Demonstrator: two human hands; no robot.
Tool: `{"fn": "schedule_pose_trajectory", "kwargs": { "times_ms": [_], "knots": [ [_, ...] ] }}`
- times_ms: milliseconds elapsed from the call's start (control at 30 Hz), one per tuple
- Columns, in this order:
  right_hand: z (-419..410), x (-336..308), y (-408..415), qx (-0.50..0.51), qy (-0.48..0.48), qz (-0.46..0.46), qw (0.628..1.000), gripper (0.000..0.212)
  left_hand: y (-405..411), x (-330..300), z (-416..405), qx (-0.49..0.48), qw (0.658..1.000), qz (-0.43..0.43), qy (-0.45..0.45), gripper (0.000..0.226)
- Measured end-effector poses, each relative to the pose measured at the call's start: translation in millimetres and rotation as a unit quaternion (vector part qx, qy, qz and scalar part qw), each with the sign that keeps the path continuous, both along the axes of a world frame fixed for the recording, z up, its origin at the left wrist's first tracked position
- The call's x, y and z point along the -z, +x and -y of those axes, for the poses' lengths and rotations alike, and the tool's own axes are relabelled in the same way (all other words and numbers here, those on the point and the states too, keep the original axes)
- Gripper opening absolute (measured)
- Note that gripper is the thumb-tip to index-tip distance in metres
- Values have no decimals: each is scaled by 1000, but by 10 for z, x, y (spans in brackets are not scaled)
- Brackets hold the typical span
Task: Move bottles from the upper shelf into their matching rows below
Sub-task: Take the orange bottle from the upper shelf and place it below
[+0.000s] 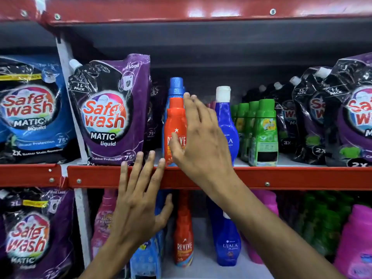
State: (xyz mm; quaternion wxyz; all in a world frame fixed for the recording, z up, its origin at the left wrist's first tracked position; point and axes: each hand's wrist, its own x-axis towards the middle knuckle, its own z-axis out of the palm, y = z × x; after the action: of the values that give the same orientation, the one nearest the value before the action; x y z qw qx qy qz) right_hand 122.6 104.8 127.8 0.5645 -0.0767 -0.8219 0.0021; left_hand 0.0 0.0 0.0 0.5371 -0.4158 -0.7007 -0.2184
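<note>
On the upper shelf a red Revive bottle (174,125) stands at the front edge, with a blue-capped bottle (176,86) right behind it. A dark blue Ujala bottle (226,117) with a white cap stands to its right. My right hand (201,137) is spread open between the red and dark blue bottles, fingers beside the red one, holding nothing. My left hand (138,198) is open with fingers over the red shelf rail (281,177). Below, a red Revive bottle (183,234) and a dark blue Ujala bottle (228,244) stand in rows, next to a light blue bottle (147,256).
Purple Safewash pouches (110,113) crowd the upper shelf left of the bottles, and more (342,113) fill the right. Green bottles (263,133) stand in a row right of the Ujala. Pink bottles (358,244) and a pink spray bottle (102,224) stand below.
</note>
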Motion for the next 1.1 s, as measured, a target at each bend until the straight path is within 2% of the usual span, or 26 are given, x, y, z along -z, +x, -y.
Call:
{"fn": "schedule_pose_trajectory", "kwargs": {
  "times_ms": [200, 267, 400, 600, 767, 833, 1100],
  "knots": [
    [54, -99, -278, 27, -88, 54, 994, 89, -85, 71, -35, 8, 1000, -26, 3, 82],
    [45, -108, -302, 46, -99, 56, 992, 85, -117, 65, -26, 2, 999, -35, 6, 83],
    [14, -106, -288, 39, -96, 19, 994, 60, -144, 81, -29, 3, 999, -40, 9, 84],
    [1, -66, -190, -2, -87, -13, 996, 62, -162, 89, -47, -6, 999, -43, 15, 83],
    [43, -151, 133, -85, -80, -131, 984, 60, -173, 106, -36, 3, 999, -47, 16, 84],
    [41, -148, 337, -121, -83, -145, 978, 61, -173, 109, -20, 2, 999, -47, 15, 84],
    [-21, 639, 981, -252, -178, -22, 951, 61, -128, 52, 33, -20, 997, -62, 34, 79]
  ]
}}
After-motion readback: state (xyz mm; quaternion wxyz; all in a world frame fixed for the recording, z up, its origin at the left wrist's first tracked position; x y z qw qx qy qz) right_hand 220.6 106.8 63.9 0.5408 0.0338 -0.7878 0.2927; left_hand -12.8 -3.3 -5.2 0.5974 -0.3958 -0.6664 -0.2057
